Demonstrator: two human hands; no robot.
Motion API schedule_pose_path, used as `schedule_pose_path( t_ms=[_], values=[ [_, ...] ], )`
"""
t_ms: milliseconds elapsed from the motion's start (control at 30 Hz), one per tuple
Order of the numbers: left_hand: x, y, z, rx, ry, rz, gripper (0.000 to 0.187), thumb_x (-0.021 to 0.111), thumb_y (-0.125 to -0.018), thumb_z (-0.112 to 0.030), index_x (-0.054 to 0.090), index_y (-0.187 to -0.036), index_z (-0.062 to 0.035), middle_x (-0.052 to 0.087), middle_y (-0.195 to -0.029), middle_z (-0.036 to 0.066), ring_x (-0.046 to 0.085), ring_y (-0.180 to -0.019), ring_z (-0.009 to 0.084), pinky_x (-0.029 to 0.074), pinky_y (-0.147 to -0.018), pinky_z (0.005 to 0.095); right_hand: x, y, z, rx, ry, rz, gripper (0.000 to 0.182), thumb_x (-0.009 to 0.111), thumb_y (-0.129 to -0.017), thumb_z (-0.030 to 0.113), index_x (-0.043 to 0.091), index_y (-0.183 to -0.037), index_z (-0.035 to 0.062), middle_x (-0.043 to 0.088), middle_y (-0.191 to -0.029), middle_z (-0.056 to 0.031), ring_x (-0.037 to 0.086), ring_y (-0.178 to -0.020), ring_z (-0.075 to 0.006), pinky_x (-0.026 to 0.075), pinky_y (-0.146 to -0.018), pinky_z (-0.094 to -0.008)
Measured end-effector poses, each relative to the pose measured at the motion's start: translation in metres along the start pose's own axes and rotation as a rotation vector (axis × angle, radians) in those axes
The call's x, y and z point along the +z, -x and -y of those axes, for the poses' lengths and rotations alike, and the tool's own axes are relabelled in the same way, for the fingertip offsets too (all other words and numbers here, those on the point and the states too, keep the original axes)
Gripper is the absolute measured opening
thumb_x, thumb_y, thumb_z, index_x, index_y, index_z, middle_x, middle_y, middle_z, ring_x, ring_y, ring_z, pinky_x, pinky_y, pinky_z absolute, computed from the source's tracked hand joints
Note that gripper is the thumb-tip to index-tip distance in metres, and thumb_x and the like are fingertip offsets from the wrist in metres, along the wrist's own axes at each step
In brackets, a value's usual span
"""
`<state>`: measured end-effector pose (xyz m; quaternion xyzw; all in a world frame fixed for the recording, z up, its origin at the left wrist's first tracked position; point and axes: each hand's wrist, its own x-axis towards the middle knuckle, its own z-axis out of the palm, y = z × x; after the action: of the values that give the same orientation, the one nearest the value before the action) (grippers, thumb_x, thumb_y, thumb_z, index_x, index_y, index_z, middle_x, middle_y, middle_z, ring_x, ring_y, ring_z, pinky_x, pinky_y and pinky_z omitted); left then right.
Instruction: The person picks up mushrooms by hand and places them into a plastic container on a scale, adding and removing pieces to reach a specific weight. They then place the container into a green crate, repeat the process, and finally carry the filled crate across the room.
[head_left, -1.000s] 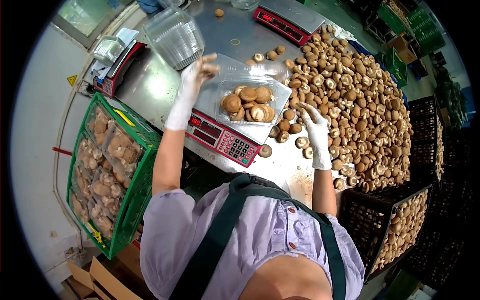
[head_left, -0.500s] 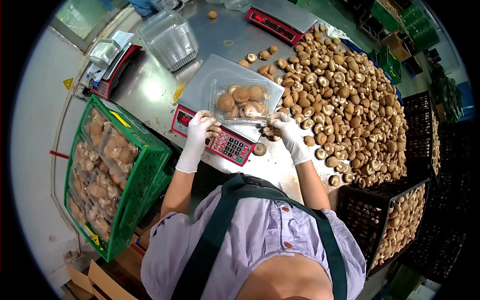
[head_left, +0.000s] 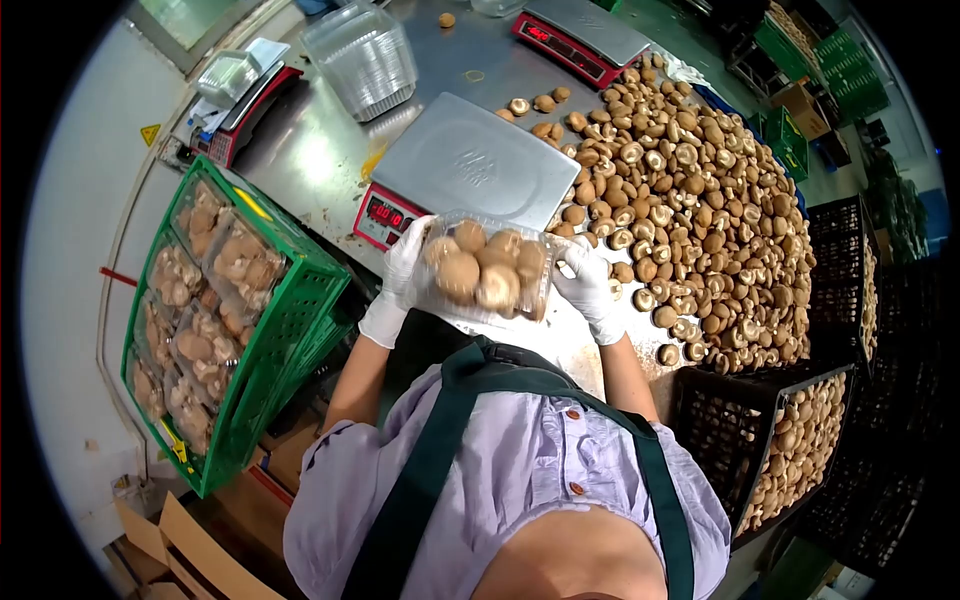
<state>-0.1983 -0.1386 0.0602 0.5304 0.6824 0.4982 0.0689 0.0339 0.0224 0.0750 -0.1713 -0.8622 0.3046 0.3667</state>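
Observation:
A clear plastic tub of mushrooms (head_left: pixel 488 264) is held off the table in front of my chest, tilted toward me. My left hand (head_left: pixel 408 262), in a white glove, grips its left end. My right hand (head_left: pixel 582 277), gloved the same way, has its fingers closed at the right end. Just beyond the tub lies the bare steel pan of a scale (head_left: pixel 470 165); its red display (head_left: pixel 385 214) is lit, while the tub hides most of the keypad. Loose brown mushrooms (head_left: pixel 700 200) are heaped to the right of the scale.
Stacked clear tubs (head_left: pixel 360 60) stand behind the scale. Another red scale (head_left: pixel 565 50) is at the back, and one more (head_left: pixel 250 115) at the left holds a tub. A green crate (head_left: pixel 270 310) of filled tubs is on my left, a black crate (head_left: pixel 740 420) of mushrooms on my right.
Both hands have lifted the tub of mushrooms off the scale and drawn it toward my body, tilting it. The scale's pan is now bare.

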Motion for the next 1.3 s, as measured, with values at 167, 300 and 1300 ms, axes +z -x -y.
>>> schedule_pose_path(
  t_ms=[167,300,1300],
  values=[
    [-0.022,0.011,-0.013,0.075,-0.051,-0.099,0.05,0.07,-0.073,-0.001,0.049,-0.119,-0.0028,0.058,-0.115,0.012,0.058,-0.106,0.023,0.048,-0.09,0.0307,0.008,-0.006,0.019,-0.103,0.124,0.003,0.024,0.066,-0.063,-0.005,0.061,-0.084,0.0052,0.062,-0.087,-0.0102,0.061,-0.077,-0.0259,0.051,-0.062,-0.0328],
    [-0.033,0.028,-0.006,-0.225,0.609,-0.136,0.051,0.054,-0.086,0.003,0.036,-0.133,0.0021,0.047,-0.13,0.013,0.048,-0.119,0.0218,0.037,-0.103,0.0332,0.026,-0.015,0.036,-0.113,-0.001,0.03,0.028,0.065,-0.061,-0.006,0.062,-0.087,0.0046,0.061,-0.085,-0.0107,0.061,-0.077,-0.0264,0.05,-0.062,-0.0323],
    [-0.029,-0.026,0.007,-0.321,0.474,-0.006,0.08,0.072,-0.076,-0.014,0.025,-0.139,0.0038,0.051,-0.127,0.018,0.051,-0.114,0.0233,0.04,-0.097,0.0342,0.037,-0.02,0.042,0.844,-0.819,0.014,0.005,0.054,-0.08,0.0,0.054,-0.085,0.0017,0.062,-0.072,-0.0051,0.059,-0.064,-0.0109,0.048,-0.059,-0.0228]
  ],
)
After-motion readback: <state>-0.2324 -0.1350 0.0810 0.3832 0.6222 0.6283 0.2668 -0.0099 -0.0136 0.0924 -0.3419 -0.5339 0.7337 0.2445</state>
